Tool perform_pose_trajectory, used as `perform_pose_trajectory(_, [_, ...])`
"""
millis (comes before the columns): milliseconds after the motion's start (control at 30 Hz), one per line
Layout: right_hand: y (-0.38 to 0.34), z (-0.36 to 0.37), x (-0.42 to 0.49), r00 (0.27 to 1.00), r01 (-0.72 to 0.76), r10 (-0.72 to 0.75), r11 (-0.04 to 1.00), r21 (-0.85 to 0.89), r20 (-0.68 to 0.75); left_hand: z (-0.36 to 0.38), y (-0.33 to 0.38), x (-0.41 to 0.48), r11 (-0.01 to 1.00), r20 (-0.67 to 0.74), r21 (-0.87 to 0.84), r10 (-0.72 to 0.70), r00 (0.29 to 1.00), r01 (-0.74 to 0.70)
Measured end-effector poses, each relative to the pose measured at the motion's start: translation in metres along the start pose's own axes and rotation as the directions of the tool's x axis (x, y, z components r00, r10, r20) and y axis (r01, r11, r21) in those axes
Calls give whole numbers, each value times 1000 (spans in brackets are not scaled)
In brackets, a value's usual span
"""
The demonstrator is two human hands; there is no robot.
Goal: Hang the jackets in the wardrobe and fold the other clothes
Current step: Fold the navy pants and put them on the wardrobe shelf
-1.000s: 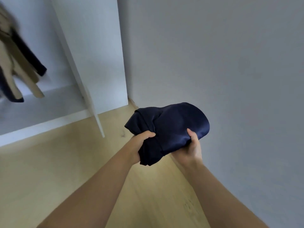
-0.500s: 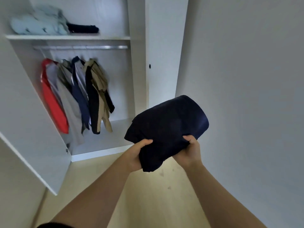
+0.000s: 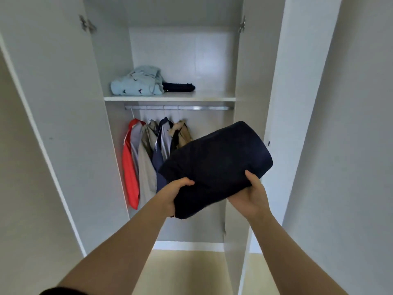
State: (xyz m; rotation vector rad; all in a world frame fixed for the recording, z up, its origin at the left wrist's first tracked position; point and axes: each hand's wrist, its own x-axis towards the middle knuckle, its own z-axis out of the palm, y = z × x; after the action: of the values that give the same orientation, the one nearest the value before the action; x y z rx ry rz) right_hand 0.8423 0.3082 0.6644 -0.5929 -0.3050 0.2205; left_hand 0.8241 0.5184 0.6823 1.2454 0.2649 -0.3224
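Note:
I hold a folded dark navy garment [image 3: 217, 165] in front of the open white wardrobe [image 3: 63, 103]. My left hand [image 3: 173, 193] grips its near left edge, thumb on top. My right hand [image 3: 254, 195] grips its near right edge. Several jackets [image 3: 148, 158], red, grey, navy and tan, hang from the metal rail [image 3: 180, 107] behind the bundle. On the shelf [image 3: 170, 98] above the rail lie a folded light blue patterned garment [image 3: 138, 81] and a folded dark one [image 3: 179, 87].
The wardrobe's left door [image 3: 53, 124] and right door [image 3: 282, 103] stand open on either side of me. A grey wall [image 3: 350, 145] runs along the right. Light wood floor [image 3: 187, 271] lies below my arms.
The view has swung left and up from the wall and floor until it faces the wardrobe squarely. The navy bundle is still held in both hands and sits higher before the rail.

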Motion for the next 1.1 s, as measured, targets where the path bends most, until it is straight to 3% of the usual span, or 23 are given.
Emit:
perform_pose_trajectory(133, [-17, -2, 114, 997, -64, 67, 994, -84, 33, -26, 82, 70, 989, -168, 113, 117, 979, -99])
perform_pose_trajectory(233, [-19, -1, 194, 993, -107, 110, 991, -75, 38, -41, 132, 118, 973, -219, 153, 206, 954, -175])
perform_pose_trajectory(433, [-3, 24, 331, 1000, -24, 24, 998, -55, 1, -89, 221, 199, 918, -294, 229, 381, 876, -323])
perform_pose_trajectory(633, [-8, 56, 465, 993, 111, -113, 986, -128, -12, -124, 336, 287, 836, -162, 277, 526, 835, -473])
perform_pose_trajectory(833, [-62, 87, 599, 962, 271, -272, 947, -175, 16, -114, 487, 373, 749, -12, 348, 605, 796, -564])
perform_pose_trajectory(1100, [-102, 71, 764, 948, 230, -292, 902, -364, -123, -108, 616, 521, 705, 57, 430, 602, 796, -564])
